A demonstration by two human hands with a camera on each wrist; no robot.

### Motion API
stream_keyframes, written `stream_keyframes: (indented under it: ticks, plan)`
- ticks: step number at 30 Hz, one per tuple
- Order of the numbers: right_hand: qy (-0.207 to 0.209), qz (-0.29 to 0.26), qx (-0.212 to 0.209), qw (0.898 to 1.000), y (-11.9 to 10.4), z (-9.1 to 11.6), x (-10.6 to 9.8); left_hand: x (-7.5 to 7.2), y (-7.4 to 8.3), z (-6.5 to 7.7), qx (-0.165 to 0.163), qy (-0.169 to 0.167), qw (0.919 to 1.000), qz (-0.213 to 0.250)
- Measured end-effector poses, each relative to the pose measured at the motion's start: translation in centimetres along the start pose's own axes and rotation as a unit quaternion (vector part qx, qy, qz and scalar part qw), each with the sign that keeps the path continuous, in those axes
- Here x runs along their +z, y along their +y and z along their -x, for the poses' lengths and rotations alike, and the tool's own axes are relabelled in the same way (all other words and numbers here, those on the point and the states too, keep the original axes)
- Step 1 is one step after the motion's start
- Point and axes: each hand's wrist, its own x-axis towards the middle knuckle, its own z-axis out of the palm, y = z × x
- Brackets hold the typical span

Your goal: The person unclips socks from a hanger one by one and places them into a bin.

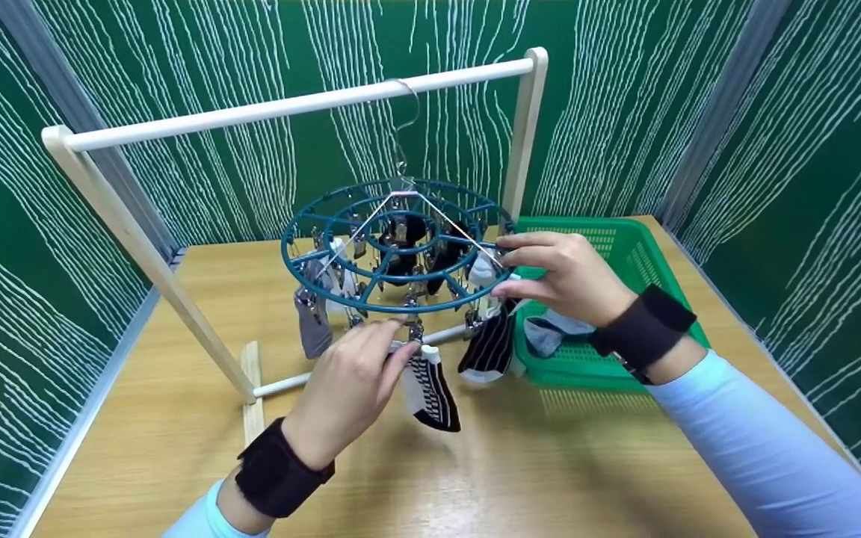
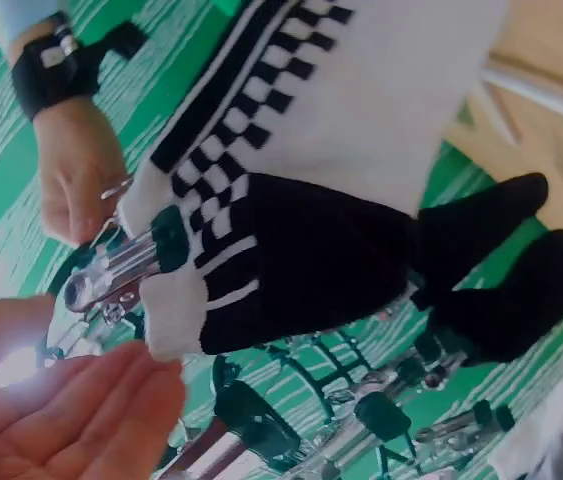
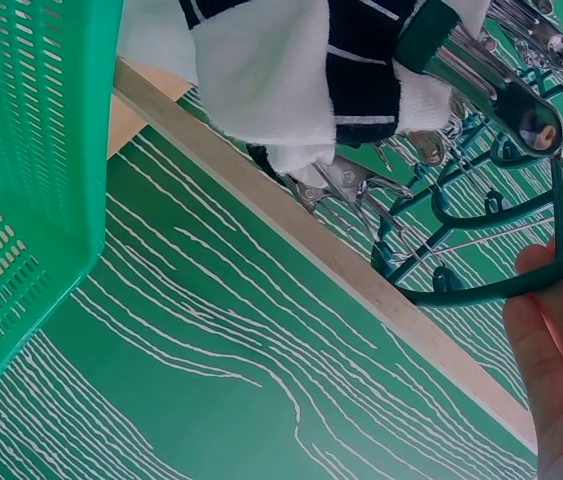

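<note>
A round dark-green clip hanger (image 1: 371, 306) hangs by its hook, with socks clipped beneath it. My right hand (image 1: 569, 276) holds the hanger's outer ring on the right, fingers over the rim and thumb below. In the right wrist view, fingertips (image 3: 551, 290) meet that rim. At the front, a black-and-white checkered sock (image 1: 433, 392) hangs from a metal clip (image 2: 126, 265). My left hand (image 1: 348, 381) is beside this clip, and in the left wrist view its fairly straight fingers (image 2: 111, 410) reach the sock's white cuff. A black striped sock (image 1: 489, 347) hangs nearer the right hand.
A wooden stand with a white top bar (image 1: 251, 112) carries the hanger. Right of it, a green basket (image 1: 628, 246) contains a grey-and-white sock (image 1: 546, 332). A grey sock (image 1: 313, 325) hangs at the left, black socks (image 1: 400, 261) toward the middle. Patterned green walls enclose the wooden table (image 1: 535, 463).
</note>
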Motion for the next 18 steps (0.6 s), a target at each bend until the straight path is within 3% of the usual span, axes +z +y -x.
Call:
stream_keyframes:
  ticks: [4,8,13,18]
  plan:
    - [0.001,-0.001,0.008,1.000,-0.1,0.0,0.1,0.3,-0.2,-0.4,-0.052,-0.049,0.9965,0.044]
    - [0.001,-0.002,0.007,1.000,-0.1,0.0,0.1,0.4,-0.4,-0.9,-0.077,-0.071,0.9906,0.087]
    - [0.008,-0.001,-0.005,1.000,0.0,0.1,0.2,0.4,-0.6,-1.4,-0.092,-0.063,0.9842,0.137]
    - [0.019,0.005,-0.010,1.000,0.1,0.3,0.2,0.6,-0.9,-1.6,-0.089,-0.045,0.9838,0.149]
